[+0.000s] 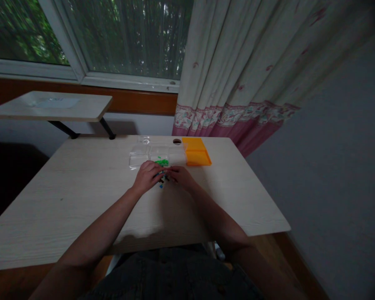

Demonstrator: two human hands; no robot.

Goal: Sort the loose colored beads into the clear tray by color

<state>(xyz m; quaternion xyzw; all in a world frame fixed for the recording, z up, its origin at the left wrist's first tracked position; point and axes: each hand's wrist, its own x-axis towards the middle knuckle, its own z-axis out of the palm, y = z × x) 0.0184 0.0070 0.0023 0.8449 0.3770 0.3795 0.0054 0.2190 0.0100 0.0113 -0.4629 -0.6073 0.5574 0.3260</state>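
My left hand [147,174] arches over a small pile of loose pieces on the table, its fingers stretched towards the right and a little apart. Facing it, my right hand [181,176] has its fingers drawn together and pointing down at the same pile; what they hold, if anything, is hidden. The fingertips of both hands nearly meet. Dark brown pieces [161,181] show between them, and a blue piece [161,186] lies just in front. Right behind the hands, small green pieces [162,162] sit in the middle of a clear compartment tray [139,160].
An open orange plastic case [197,157] stands right of the tray. Behind lies a round cable hole [177,141] in the pale wooden table [90,200]. A raised shelf [90,104] on black legs is at the back left, a curtain [225,83] at the back right.
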